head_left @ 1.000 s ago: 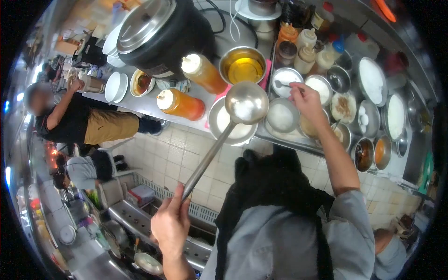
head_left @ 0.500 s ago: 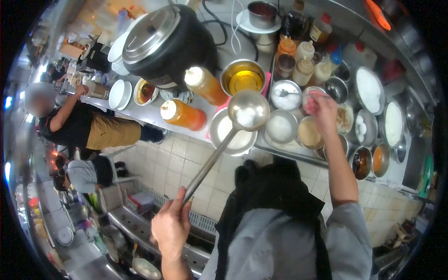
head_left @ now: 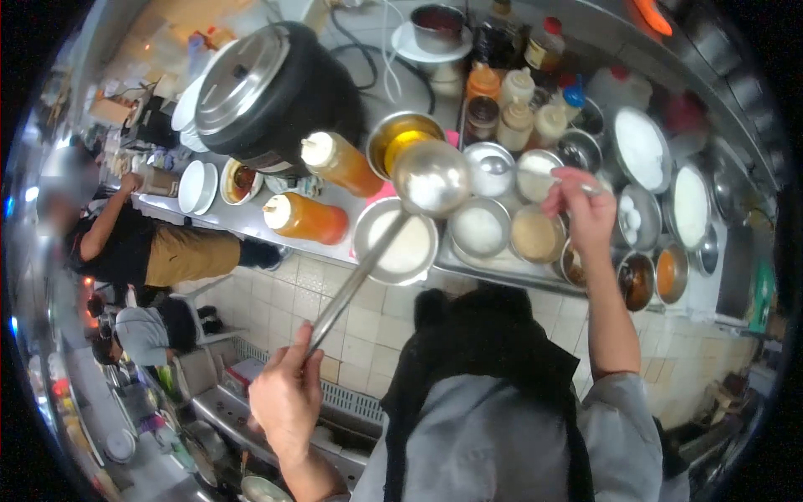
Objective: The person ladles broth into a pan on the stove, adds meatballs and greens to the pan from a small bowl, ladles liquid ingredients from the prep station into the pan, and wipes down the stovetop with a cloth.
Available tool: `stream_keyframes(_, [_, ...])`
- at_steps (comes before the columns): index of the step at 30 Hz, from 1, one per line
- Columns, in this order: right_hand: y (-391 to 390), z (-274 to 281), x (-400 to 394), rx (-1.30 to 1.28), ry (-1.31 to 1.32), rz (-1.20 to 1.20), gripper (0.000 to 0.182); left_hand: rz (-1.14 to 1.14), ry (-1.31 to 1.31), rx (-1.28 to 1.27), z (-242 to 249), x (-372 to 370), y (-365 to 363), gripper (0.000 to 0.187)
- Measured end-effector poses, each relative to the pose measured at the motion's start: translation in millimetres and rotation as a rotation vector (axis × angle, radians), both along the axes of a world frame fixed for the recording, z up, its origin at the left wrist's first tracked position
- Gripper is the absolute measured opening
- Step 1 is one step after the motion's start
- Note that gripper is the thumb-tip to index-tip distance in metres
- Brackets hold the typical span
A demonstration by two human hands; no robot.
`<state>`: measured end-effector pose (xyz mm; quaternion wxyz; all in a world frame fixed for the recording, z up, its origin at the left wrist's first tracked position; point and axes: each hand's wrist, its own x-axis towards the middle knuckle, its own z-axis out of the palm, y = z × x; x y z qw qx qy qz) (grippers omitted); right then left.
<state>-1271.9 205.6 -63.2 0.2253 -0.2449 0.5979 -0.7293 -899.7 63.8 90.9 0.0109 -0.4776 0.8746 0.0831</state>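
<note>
My left hand point(head_left: 286, 397) is closed round the long handle of a metal ladle point(head_left: 432, 176), with white stuff in its round bowl. The ladle hangs over the edges of a pot of yellow oil point(head_left: 381, 134) and a bowl of white contents point(head_left: 386, 243). Above the small seasoning bowls, my right hand point(head_left: 581, 209) pinches a spoon point(head_left: 499, 166). Its head is at a small bowl of white powder point(head_left: 481, 180), slightly blurred. Beneath the spoon handle is another pale-filled bowl point(head_left: 535, 188). Below these sit a bowl of white grains point(head_left: 478, 230) and a tan-filled bowl point(head_left: 537, 237).
Orange squeeze bottles point(head_left: 305, 219) and a black soup warmer point(head_left: 293, 100) stand at left. Several sauce bottles point(head_left: 514, 125) are at the back. Large white-filled bowls point(head_left: 641, 146) lie at right. Another person point(head_left: 109, 226) works at the far left.
The view has shifted, moving the counter leftward in frame. The spoon head is still at the white powder bowl, and my right hand has tilted lower. The ladle remains in my left hand.
</note>
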Motion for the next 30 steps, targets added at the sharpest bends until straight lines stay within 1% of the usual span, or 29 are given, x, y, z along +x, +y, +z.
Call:
stream_keyframes(2, [25.4, -2.5, -10.7, 0.079, 0.008, -0.078, 0.019, 0.005, 0.009, -0.063, 2.8, -5.3, 0.0, 0.035])
stream_keyframes(4, [51.0, -8.2, -13.6, 0.122, -0.007, -0.105, 0.019, -0.024, 0.02, -0.039, 1.8, -7.4, -1.6, 0.037])
stream_keyframes(6, [73.1, -17.7, -12.9, 0.197, -0.055, -0.128, 0.019, 0.015, 0.094, -0.014, 0.9, -10.0, -2.1, 0.038])
stream_keyframes(8, [84.9, -28.5, -7.0, 0.215, -0.074, -0.171, 0.02, -0.009, 0.102, -0.015, -1.8, -12.9, -3.5, 0.04])
stream_keyframes(10, [93.4, -37.4, 0.3, 0.366, -0.179, -0.213, 0.021, -0.014, 0.117, 0.012, -3.4, -17.8, -4.3, 0.04])
stream_keyframes(11, [96.3, -43.5, 3.1, 0.395, -0.199, -0.162, 0.022, -0.022, 0.115, 0.015, -4.9, -20.4, -4.6, 0.04])
stream_keyframes(12, [97.5, -53.8, 6.1, 0.398, -0.204, -0.17, 0.022, -0.026, 0.11, 0.024, -6.2, -22.3, -4.6, 0.039])
stream_keyframes(14, [96.6, -75.4, 11.7, 0.423, -0.127, -0.119, 0.022, -0.035, 0.103, 0.033, -7.6, -26.9, -4.8, 0.039])
stream_keyframes(18, [83.6, -79.5, 22.9, 0.502, -0.062, -0.019, 0.023, -0.07, 0.072, 0.038, -8.7, -31.9, -2.7, 0.04])
stream_keyframes(19, [84.6, -81.8, 25.8, 0.475, -0.042, 0.02, 0.024, -0.078, 0.06, 0.037, -8.5, -32.7, -2.2, 0.041])
stream_keyframes(22, [87.7, -72.4, 29.0, 0.474, -0.103, 0.038, 0.024, -0.061, 0.051, 0.071, -2.5, -39.1, 2.0, 0.042])
stream_keyframes(25, [95.3, -76.7, 21.3, 0.494, -0.088, 0.008, 0.024, -0.058, 0.043, 0.067, -2.7, -38.3, 3.5, 0.043])
stream_keyframes(29, [91.8, -84.2, 26.8, 0.472, -0.119, 0.033, 0.025, -0.051, 0.056, 0.053, -6.3, -35.5, 4.1, 0.042])
stream_keyframes(30, [89.9, -85.7, 29.0, 0.46, -0.16, 0.009, 0.025, -0.003, 0.059, 0.092, -7.7, -33.3, 4.1, 0.042])
